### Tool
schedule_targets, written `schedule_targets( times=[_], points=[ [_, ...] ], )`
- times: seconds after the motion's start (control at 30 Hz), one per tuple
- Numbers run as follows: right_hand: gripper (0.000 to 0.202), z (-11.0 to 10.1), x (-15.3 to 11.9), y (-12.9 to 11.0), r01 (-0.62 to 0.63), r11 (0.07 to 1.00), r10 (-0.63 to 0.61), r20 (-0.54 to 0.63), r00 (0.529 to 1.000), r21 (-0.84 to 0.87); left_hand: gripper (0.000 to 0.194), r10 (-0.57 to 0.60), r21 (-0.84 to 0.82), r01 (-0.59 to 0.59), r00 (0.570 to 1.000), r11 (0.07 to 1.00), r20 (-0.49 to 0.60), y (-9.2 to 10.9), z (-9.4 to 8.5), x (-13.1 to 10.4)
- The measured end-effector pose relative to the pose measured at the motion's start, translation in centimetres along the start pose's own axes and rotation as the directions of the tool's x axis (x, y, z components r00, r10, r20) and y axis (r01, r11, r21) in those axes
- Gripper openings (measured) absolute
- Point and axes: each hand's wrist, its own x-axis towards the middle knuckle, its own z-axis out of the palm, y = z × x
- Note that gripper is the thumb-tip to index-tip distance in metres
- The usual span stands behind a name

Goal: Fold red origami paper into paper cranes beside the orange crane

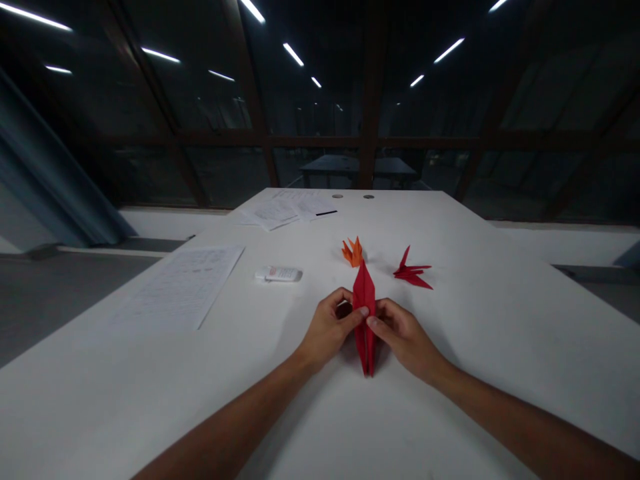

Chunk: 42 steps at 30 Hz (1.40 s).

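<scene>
A red folded paper [365, 291], long and narrow with pointed ends and a split at the near end, stands between my two hands over the white table. My left hand [333, 327] grips its left side, thumb pressed on the front face. On the opposite edge, my right hand [404, 335] pinches it, its thumb close beside the left one. The fingers behind the paper are partly hidden. Just beyond the far tip sits an orange origami piece [353, 253] with several points. A red origami piece [413, 272] with thin spikes lies to the right of that.
A white packet or eraser-like block [279, 274] with print lies left of my hands. Farther left is a printed sheet [175, 287], and more papers [285, 208] with a dark strip lie toward the back. Two round grommets [369, 197] are near the table's [500, 280] far edge, before dark windows.
</scene>
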Motion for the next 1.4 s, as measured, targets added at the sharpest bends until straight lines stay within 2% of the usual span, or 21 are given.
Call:
schedule_targets(
  times=[0.2, 0.3, 0.4, 0.6, 0.73, 0.9, 1.0, 1.2, 1.33, 1.4],
  points=[
    [0.019, -0.2, 0.3, 1.0, -0.007, 0.999, 0.004, -0.069, 0.998, -0.034, 0.030, 0.028, -0.125, -0.031, 0.999, 0.992, -0.022, 0.0, 0.0, 0.1],
    [0.037, -0.2, 0.1, 0.9, 0.026, 0.998, -0.031, -0.104, 0.994, -0.052, 0.043, -0.004, -0.175, -0.001, 1.000, 0.985, -0.029, -0.1, -0.1, 0.1],
    [0.053, 0.0, -0.1, 0.4, 0.070, 0.988, -0.088, -0.131, 0.987, -0.135, 0.052, -0.003, -0.151, -0.002, 0.999, 0.989, -0.037, 0.0, 0.0, 0.2],
    [0.026, -0.1, -0.4, -0.2, 0.068, 0.946, -0.107, -0.107, 0.988, -0.316, 0.046, -0.004, -0.039, 0.003, 1.000, 0.999, -0.024, 0.2, 0.1, -0.1],
    [0.022, -0.2, -0.3, -0.1, 0.035, 0.964, -0.069, -0.121, 0.990, -0.264, 0.050, 0.019, 0.061, -0.018, 1.000, 0.998, -0.022, 0.6, 0.2, -0.3],
    [0.023, -0.3, 0.0, 0.1, -0.016, 0.995, 0.005, -0.113, 0.994, -0.103, 0.024, 0.099, 0.248, -0.099, 0.995, 0.964, 0.013, 0.6, 0.2, -0.2],
    [0.016, -0.5, 0.1, 0.3, 0.011, 0.999, -0.017, -0.108, 0.994, -0.051, 0.019, 0.102, 0.267, -0.112, 0.994, 0.957, 0.049, 0.2, 0.3, -0.2],
    [0.009, -0.8, 0.2, 0.6, 0.051, 0.993, -0.066, -0.142, 0.988, -0.104, 0.025, 0.070, 0.215, -0.081, 0.996, 0.973, 0.056, -0.3, 0.4, -0.2],
    [0.012, -0.9, 0.3, 0.7, 0.030, 0.994, -0.049, -0.194, 0.980, -0.100, 0.028, 0.018, 0.005, -0.019, 0.998, 1.000, 0.065, -0.3, 0.4, 0.0],
    [0.017, -0.8, 0.4, 0.6, 0.022, 0.998, -0.032, -0.201, 0.979, -0.053, 0.038, -0.021, -0.123, 0.028, 0.998, 0.992, 0.059, -0.4, 0.3, 0.1]
  ],
)
